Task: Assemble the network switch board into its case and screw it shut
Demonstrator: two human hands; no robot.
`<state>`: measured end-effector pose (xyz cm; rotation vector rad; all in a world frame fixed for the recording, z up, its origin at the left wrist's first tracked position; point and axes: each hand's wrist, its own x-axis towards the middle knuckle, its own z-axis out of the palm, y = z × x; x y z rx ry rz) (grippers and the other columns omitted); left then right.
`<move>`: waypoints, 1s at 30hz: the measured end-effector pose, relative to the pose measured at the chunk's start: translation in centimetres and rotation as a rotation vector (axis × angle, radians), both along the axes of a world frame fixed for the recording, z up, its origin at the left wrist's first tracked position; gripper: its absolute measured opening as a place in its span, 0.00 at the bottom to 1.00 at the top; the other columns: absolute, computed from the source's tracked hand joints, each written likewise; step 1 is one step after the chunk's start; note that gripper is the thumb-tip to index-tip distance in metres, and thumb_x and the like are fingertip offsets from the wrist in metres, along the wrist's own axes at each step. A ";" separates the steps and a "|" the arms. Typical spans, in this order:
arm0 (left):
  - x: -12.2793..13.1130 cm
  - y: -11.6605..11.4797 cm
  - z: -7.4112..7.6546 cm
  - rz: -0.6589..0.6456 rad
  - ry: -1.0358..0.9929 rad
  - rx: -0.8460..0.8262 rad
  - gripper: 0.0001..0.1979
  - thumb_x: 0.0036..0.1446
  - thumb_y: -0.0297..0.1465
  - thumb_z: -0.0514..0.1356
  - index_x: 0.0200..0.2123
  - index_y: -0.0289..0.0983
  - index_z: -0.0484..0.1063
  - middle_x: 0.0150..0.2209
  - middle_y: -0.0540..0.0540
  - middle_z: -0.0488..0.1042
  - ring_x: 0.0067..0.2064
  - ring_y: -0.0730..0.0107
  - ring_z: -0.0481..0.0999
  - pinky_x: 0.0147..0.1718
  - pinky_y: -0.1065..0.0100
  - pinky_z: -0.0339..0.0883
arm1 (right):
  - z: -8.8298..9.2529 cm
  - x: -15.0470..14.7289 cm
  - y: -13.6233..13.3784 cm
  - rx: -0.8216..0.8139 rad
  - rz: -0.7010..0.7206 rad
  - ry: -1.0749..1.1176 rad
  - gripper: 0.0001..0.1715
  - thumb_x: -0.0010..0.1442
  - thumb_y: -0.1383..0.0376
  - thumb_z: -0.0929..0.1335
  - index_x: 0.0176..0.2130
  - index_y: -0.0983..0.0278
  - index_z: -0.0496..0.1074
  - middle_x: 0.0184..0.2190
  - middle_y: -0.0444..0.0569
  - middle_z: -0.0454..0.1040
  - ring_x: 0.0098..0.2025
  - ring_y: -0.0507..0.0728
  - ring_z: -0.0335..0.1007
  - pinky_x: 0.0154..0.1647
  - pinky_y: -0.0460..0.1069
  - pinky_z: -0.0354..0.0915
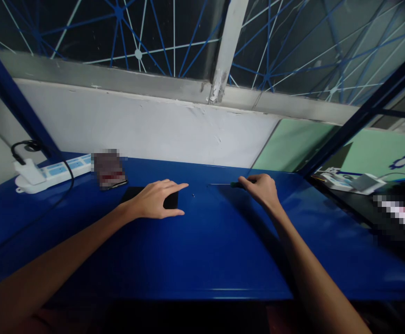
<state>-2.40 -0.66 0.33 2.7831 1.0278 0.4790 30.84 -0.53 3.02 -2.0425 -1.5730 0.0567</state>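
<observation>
My left hand (156,198) is over a flat black object (170,200) on the blue table (188,255), thumb and fingers spread apart with nothing between them. Just right of those fingertips lies a tiny metallic piece (193,195), perhaps a screw, too small to name surely. My right hand (262,186) is closed around the green handle of a screwdriver (221,185). Its thin shaft points left, almost level with the tabletop, its tip a little right of the tiny piece and apart from it.
At the back left is a white power strip (59,171) with a plug and black cable (70,174). Beside it lies a blurred-out dark packet (110,169). To the right, a white device (365,183) with a cable sits on a dark surface. A wall and windows rise behind.
</observation>
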 end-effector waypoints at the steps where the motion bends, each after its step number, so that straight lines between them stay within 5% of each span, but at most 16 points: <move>1: 0.0 0.0 0.0 0.000 0.002 0.001 0.39 0.57 0.53 0.58 0.66 0.42 0.57 0.53 0.38 0.73 0.50 0.53 0.72 0.45 0.55 0.67 | -0.1 0.1 0.0 -0.003 0.003 -0.003 0.22 0.50 0.51 0.66 0.17 0.63 0.72 0.13 0.49 0.63 0.20 0.54 0.58 0.22 0.50 0.52; 14: 0.1 0.0 0.0 0.010 -0.047 -0.035 0.37 0.57 0.53 0.58 0.65 0.43 0.58 0.55 0.39 0.72 0.53 0.51 0.71 0.48 0.50 0.67 | 0.2 -0.1 -0.1 -0.014 0.006 0.091 0.21 0.49 0.52 0.66 0.18 0.64 0.72 0.13 0.46 0.60 0.20 0.54 0.57 0.22 0.50 0.51; 22: 0.3 0.5 -0.2 0.017 -0.339 0.056 0.21 0.59 0.45 0.60 0.48 0.38 0.76 0.48 0.40 0.76 0.48 0.58 0.75 0.48 0.55 0.69 | -0.1 -2.3 -0.8 0.042 0.347 0.576 0.23 0.51 0.53 0.68 0.15 0.63 0.63 0.12 0.38 0.50 0.17 0.47 0.43 0.18 0.47 0.41; 30: 0.6 0.1 0.3 0.018 -0.300 0.171 0.14 0.58 0.44 0.62 0.38 0.41 0.80 0.43 0.44 0.78 0.47 0.57 0.75 0.45 0.54 0.63 | -0.9 -4.6 -1.7 0.003 0.507 0.504 0.22 0.54 0.55 0.67 0.17 0.64 0.67 0.14 0.40 0.53 0.20 0.48 0.44 0.22 0.47 0.42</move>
